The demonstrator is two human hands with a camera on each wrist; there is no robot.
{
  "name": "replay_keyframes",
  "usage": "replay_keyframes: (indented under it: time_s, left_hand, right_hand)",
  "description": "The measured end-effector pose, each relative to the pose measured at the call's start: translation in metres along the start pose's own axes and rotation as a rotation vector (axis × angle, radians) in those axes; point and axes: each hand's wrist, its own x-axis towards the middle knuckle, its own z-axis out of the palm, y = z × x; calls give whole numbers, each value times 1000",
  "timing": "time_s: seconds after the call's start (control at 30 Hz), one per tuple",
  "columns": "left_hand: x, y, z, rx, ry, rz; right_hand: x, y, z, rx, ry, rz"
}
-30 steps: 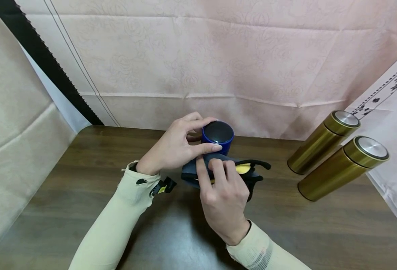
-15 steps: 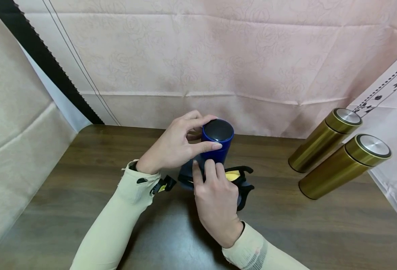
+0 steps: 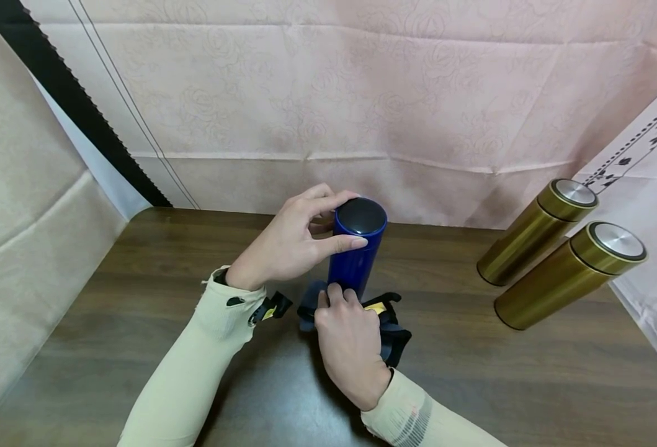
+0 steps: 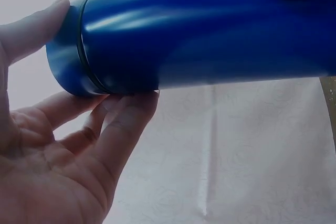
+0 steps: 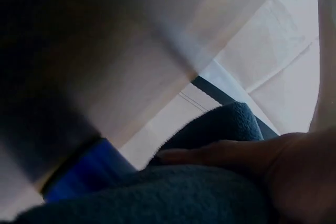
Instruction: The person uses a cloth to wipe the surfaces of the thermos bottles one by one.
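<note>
A blue thermos flask point(image 3: 353, 264) with a black-topped lid stands near the back of the table. My left hand point(image 3: 289, 239) grips it at the top, thumb on the near side and fingers behind; the left wrist view shows thumb and fingertips around the flask point(image 4: 184, 35) at the lid seam. Low on the body, my right hand point(image 3: 350, 347) holds a dark blue-grey cloth point(image 3: 396, 341) with black edging and a yellow patch against the flask. In the right wrist view the fuzzy cloth point(image 5: 157, 198) bunches around the fingers. The flask's base is hidden.
Two gold thermos flasks point(image 3: 537, 233) with silver lid tops stand to the right on the brown wooden table point(image 3: 155, 298). Pale patterned cloth point(image 3: 328, 99) hangs behind the table and at both sides.
My right hand has slid the cloth down the flask toward me, so more of the blue body shows. The left hand keeps its grip in the same place.
</note>
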Motion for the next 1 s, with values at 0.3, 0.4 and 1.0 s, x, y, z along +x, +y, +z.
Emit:
replay_keyframes:
  time_s: [0.3,0.4,1.0]
  left_hand:
    - [0,1,0,11,0,2]
    - [0,2,0,8,0,1]
    - [-1,-1,-1,-1,-7,-2]
  right_hand:
    - [-4,-3,10,-31,-166,-17]
    - [-4,-3,9,-36,-188,-21]
    - [23,77,-81,374,-127,-17]
